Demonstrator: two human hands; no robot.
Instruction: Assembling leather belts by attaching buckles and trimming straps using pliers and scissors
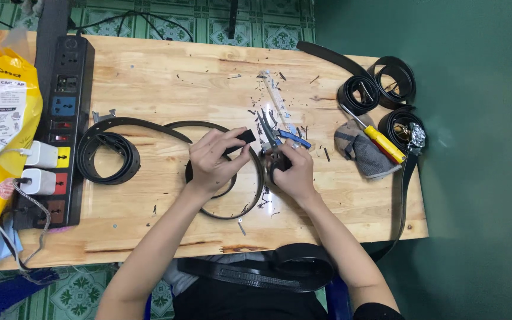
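A long black belt [114, 155] lies coiled and looped across the middle of the wooden table [167, 77]. My left hand [213, 161] pinches the belt's free end between thumb and fingers. Close to its right, my right hand [291, 172] is closed around a small dark metal buckle [272, 157]. The two hands nearly touch. Just beyond them lie blue-handled pliers [285, 137] and a thin pale stick [275, 95], among dark scraps.
A black power strip [63, 106] with two white chargers runs along the left, beside a yellow bag [1, 118]. At the right sit rolled black belts [380, 86], a yellow-handled screwdriver [380, 141] on a grey cloth [365, 155], and another belt on my lap [268, 272].
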